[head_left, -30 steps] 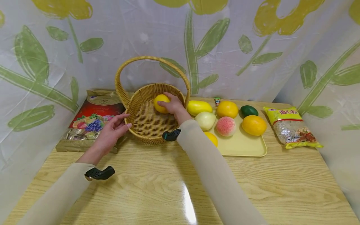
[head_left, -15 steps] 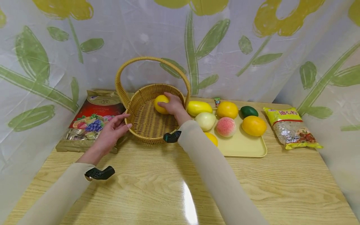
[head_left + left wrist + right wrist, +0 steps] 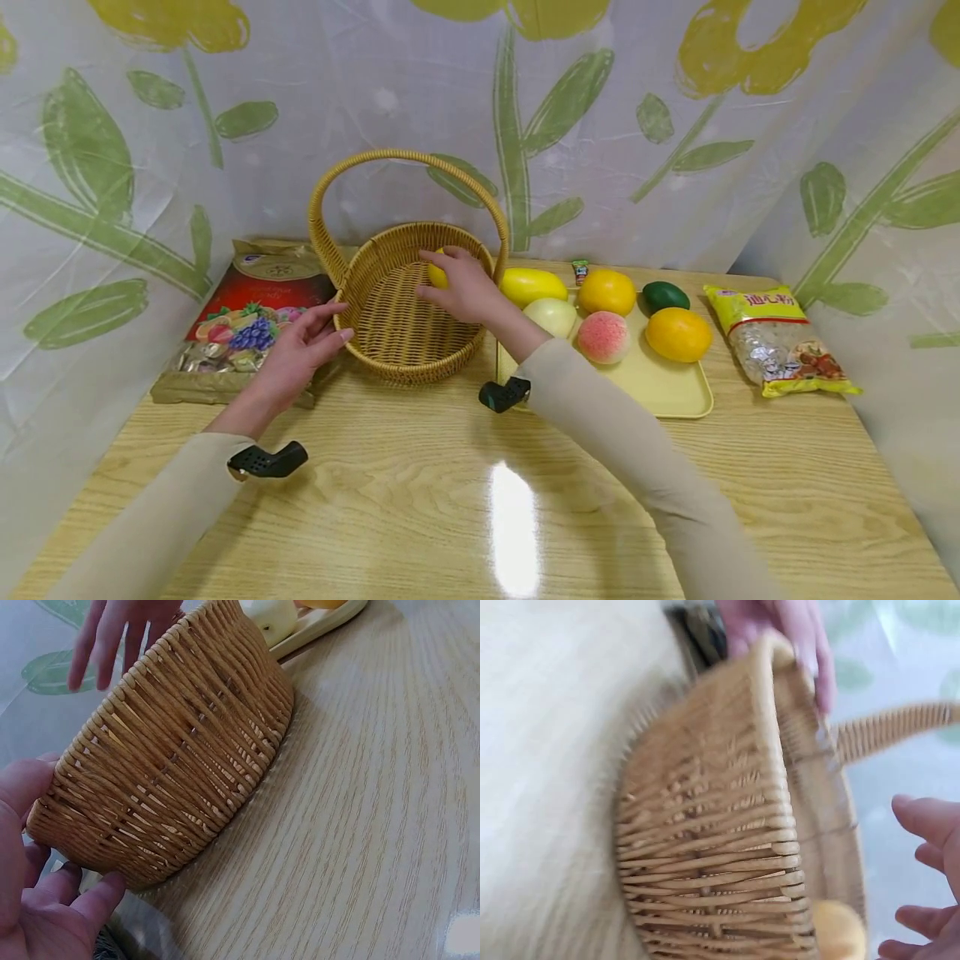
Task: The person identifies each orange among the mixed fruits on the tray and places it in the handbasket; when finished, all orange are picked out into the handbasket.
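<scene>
In the head view a round wicker basket [image 3: 408, 367] with a tall arched handle stands on the table. My left hand [image 3: 303, 350] pinches its left rim; in the left wrist view, thumb and fingers lie on either side of the rim. Above the basket's right side hovers my right hand [image 3: 465, 287], fingers spread and holding nothing. A round yellow-orange fruit [image 3: 437, 273] lies in the basket, mostly hidden behind that hand. The right wrist view shows this fruit [image 3: 838, 931] inside the rim, apart from the fingers of my right hand [image 3: 934, 877].
Right of the basket, a yellow tray [image 3: 652, 396] carries a peach [image 3: 603, 337], a pale green fruit [image 3: 551, 318] and several other fruits. A red candy bag [image 3: 247, 321] lies at left, a yellow food bag [image 3: 780, 337] at far right. A patterned curtain hangs behind.
My right hand has let go of the yellow-orange fruit inside the basket and risen slightly to the right, its fingers spreading. The left hand and the basket stay put.
</scene>
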`<state>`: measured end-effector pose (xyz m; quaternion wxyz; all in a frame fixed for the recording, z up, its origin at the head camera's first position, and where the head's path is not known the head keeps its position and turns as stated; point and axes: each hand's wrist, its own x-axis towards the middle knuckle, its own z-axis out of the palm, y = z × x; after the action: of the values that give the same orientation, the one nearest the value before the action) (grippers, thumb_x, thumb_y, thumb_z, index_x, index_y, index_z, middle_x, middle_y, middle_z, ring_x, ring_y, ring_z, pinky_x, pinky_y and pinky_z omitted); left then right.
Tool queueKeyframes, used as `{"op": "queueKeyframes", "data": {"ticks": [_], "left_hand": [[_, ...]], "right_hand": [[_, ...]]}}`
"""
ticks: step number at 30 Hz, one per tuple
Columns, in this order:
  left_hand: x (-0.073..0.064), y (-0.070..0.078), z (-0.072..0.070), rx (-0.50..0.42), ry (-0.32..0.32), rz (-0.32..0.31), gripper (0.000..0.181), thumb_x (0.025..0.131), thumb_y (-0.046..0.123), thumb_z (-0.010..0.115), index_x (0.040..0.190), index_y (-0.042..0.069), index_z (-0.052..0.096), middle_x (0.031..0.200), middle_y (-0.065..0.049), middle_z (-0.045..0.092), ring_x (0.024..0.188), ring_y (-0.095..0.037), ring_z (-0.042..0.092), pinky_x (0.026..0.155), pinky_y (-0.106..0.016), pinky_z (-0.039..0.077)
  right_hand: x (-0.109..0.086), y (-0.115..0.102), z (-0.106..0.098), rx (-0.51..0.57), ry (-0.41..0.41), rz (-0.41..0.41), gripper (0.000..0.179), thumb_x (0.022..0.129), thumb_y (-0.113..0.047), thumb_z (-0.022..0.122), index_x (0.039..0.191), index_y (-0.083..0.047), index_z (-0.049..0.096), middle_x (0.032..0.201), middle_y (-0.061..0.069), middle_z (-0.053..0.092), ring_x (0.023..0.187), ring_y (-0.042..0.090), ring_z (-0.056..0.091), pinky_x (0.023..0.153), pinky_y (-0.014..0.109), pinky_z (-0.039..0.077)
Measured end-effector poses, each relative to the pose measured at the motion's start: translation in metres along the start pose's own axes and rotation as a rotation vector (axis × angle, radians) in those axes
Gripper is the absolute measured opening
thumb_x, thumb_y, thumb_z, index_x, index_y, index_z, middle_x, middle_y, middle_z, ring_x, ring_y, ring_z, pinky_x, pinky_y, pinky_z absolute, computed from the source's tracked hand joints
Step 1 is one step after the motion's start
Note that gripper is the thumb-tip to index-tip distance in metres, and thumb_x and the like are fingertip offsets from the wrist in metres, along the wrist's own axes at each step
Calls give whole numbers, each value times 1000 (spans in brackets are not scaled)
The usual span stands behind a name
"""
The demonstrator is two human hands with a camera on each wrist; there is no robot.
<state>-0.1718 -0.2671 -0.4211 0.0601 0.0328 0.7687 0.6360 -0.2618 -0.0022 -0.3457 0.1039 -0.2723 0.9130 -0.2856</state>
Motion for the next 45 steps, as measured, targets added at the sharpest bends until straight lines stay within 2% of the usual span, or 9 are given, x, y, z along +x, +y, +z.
{"op": "queueKeyframes", "data": {"ticks": [5,9,15,21,26,30,35,45], "left_hand": [[0,1,0,3,1,-2,63,99,31,59,150,3,33,159,-15,24,144,-32,25,94,-13,44],[1,1,0,7,5,-6,64,99,32,59,150,4,33,159,-14,23,145,-31,24,94,-13,43],[1,-1,0,15,5,-21,64,98,33,60,150,5,33,160,-12,24,145,-30,24,96,-15,42],[2,-2,1,28,7,-24,65,98,34,59,151,6,33,160,-11,23,145,-29,24,99,-17,40],[3,-4,0,21,8,-33,65,98,35,59,152,9,32,161,-10,20,146,-28,21,101,-18,40],[1,-4,-2,19,9,-46,66,98,36,59,152,9,31,162,-8,18,147,-27,19,99,-17,41],[0,-4,-1,26,11,-46,66,98,37,59,152,10,32,162,-8,18,147,-27,19,98,-17,42],[0,-2,1,32,21,-47,65,98,37,59,151,10,33,161,-9,20,147,-27,20,99,-18,42]], "right_hand": [[-41,-3,-7,44,-12,-161,61,98,-35,60,151,-14,39,156,18,28,144,30,27,114,44,30],[-77,1,-11,126,-6,-207,60,97,-36,61,150,-14,42,156,15,29,142,29,30,113,46,30],[-130,23,-14,245,83,-171,56,97,-34,63,148,-19,46,155,5,34,141,25,33,112,49,32],[-181,54,-7,403,195,-62,54,97,-29,64,147,-19,47,155,4,34,142,23,31,113,50,30],[-213,76,0,422,245,23,52,96,-26,65,145,-15,49,154,7,36,142,28,32,114,52,27],[-227,88,3,448,256,56,53,96,-24,66,145,-15,49,153,8,36,141,26,33,114,51,27],[-234,95,5,478,232,87,55,96,-27,65,146,-13,47,153,10,36,141,26,32,114,51,26],[-229,106,10,538,213,137,58,96,-29,65,147,-13,45,152,4,38,142,29,31,112,55,27]]}}
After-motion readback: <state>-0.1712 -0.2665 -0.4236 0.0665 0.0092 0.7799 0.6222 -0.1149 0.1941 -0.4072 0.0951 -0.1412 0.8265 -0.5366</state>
